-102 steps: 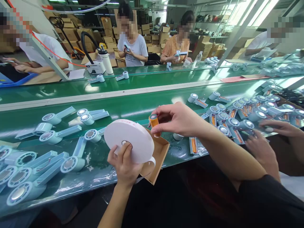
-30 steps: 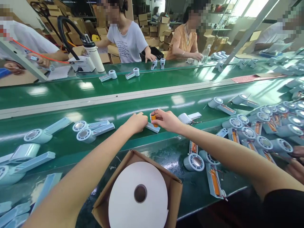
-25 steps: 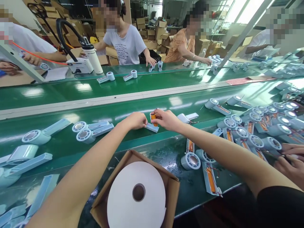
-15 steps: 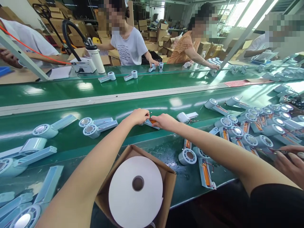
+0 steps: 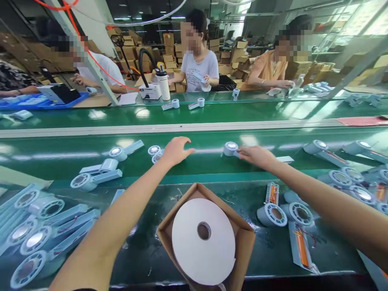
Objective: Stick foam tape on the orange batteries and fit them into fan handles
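My left hand (image 5: 178,150) hangs over the green belt, empty, thumb and fingers apart. Beside it, partly hidden by the wrist, sit two pale-blue handheld fan housings (image 5: 154,150) with round slotted heads. My right hand (image 5: 257,157) has its fingers closed on the handle end of another pale-blue fan housing (image 5: 230,148), its round head pointing left. Behind that wrist part of another housing (image 5: 285,159) shows. Nearer me lies an open housing with an orange battery (image 5: 301,247) and thin wires.
A cardboard box (image 5: 198,193) holding a big white roll (image 5: 189,236) stands in front of me. Fan housings pile up at left (image 5: 33,238) and right (image 5: 339,178). Across the pale divider (image 5: 136,128) runs a second belt (image 5: 127,115), with several co-workers behind it.
The view has swung left. My hands, together over a housing with an orange part before, are now apart. My left hand has opened; my right is at a housing's handle.
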Demonstrator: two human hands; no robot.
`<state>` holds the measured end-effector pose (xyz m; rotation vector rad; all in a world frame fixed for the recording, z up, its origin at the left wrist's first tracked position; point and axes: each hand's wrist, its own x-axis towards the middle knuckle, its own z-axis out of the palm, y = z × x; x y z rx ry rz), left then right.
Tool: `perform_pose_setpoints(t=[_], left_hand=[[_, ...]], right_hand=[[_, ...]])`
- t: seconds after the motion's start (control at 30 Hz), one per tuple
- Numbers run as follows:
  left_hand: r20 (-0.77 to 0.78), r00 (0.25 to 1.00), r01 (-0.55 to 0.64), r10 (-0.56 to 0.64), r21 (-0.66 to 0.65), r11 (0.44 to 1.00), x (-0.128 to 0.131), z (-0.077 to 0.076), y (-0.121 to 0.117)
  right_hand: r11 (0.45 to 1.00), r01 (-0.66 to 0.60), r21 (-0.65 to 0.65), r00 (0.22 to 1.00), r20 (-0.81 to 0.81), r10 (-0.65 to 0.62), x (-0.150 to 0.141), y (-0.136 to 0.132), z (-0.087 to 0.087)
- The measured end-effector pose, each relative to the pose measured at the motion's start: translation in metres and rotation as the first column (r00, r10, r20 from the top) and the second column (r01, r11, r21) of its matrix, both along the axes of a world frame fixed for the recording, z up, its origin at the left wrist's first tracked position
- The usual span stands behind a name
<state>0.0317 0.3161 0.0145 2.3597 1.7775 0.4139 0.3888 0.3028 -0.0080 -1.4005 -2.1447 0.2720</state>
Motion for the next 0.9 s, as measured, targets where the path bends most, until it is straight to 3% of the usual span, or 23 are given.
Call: perform_pose_setpoints(t=[0.07, 0.13, 0.23, 0.33, 0.47, 0.57, 0.67, 0.73, 0.83, 0.9], left_hand=[[-0.033, 0.984, -0.175, 0.176, 0.025, 0.984, -0.061, 0.008, -0.007], [-0.086, 0.934, -0.347, 0.347, 0.014, 0.938, -0.118, 0.013, -0.011], [-0.179, 0.844, -0.522, 0.505, -0.066, 0.850, -0.183, 0.015, -0.012], [-0.227, 0.813, -0.575, 0.537, -0.159, 0.803, -0.215, 0.010, -0.009], [-0.219, 0.834, -0.549, 0.507, -0.225, 0.805, -0.220, 0.007, -0.006], [-0.187, 0.844, -0.532, 0.502, -0.183, 0.826, -0.211, 0.016, -0.018], [-0.140, 0.884, -0.465, 0.446, -0.173, 0.868, -0.201, 0.030, -0.057], [-0.147, 0.937, -0.344, 0.318, -0.219, 0.913, -0.192, 0.033, -0.096], [-0.174, 0.983, -0.095, 0.053, -0.243, 0.965, -0.172, 0.020, -0.150], [-0.189, 0.978, 0.045, -0.090, -0.229, 0.972, -0.158, 0.005, -0.173]], right_hand=[[0.999, 0.027, 0.036, 0.999, 0.035, -0.028, 0.005, 0.002, 0.010], [0.999, -0.007, 0.043, 0.996, 0.087, 0.004, -0.013, 0.007, 0.020], [0.983, -0.183, -0.017, 0.975, 0.128, 0.184, -0.076, 0.020, 0.026], [0.920, -0.361, -0.154, 0.900, 0.202, 0.387, -0.159, 0.033, 0.019], [0.866, -0.395, -0.307, 0.824, 0.297, 0.482, -0.239, 0.048, 0.001], [0.852, -0.392, -0.348, 0.813, 0.303, 0.497, -0.255, 0.057, -0.005], [0.849, -0.399, -0.347, 0.813, 0.294, 0.502, -0.230, 0.066, 0.003], [0.853, -0.404, -0.330, 0.831, 0.258, 0.493, -0.199, 0.069, 0.012], [0.853, -0.408, -0.326, 0.854, 0.194, 0.483, -0.164, 0.060, 0.020], [0.851, -0.410, -0.328, 0.858, 0.177, 0.482, -0.161, 0.045, 0.017]])
